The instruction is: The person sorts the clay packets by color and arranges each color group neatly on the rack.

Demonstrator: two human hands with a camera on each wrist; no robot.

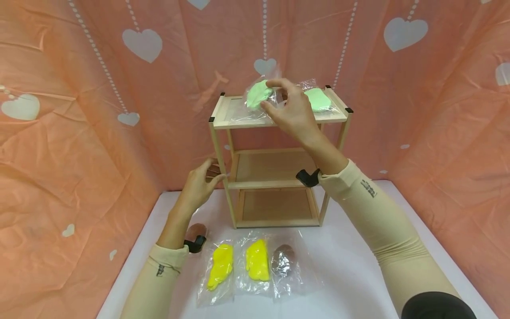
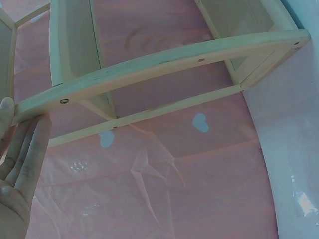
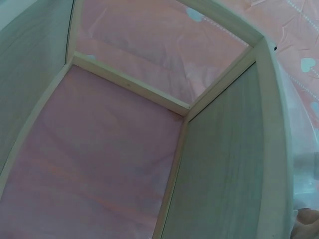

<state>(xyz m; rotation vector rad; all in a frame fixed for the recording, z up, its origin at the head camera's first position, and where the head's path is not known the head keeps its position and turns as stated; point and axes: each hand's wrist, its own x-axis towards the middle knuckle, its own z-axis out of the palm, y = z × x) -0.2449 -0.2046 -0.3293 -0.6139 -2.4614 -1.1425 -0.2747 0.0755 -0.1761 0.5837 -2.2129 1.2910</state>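
Note:
In the head view, my right hand (image 1: 292,108) pinches a clear bag with a light green lump (image 1: 258,94), which looks like modelling clay, over the left part of the rack's top shelf. A second bagged green lump (image 1: 317,99) lies on that shelf, to the right. My left hand (image 1: 200,184) holds the left front post of the wooden rack (image 1: 275,184), thumb on one side and fingers on the other. The left wrist view also shows this left hand (image 2: 22,169) at the post. Only a bit of the right hand (image 3: 305,225) shows in the right wrist view.
On the white table (image 1: 346,261) before the rack lie bagged yellow lumps (image 1: 221,266) (image 1: 258,260) and a bagged brown lump (image 1: 283,260). Another brown lump (image 1: 196,231) is partly hidden by the left wrist. A pink cloth (image 1: 191,53) with hearts hangs behind.

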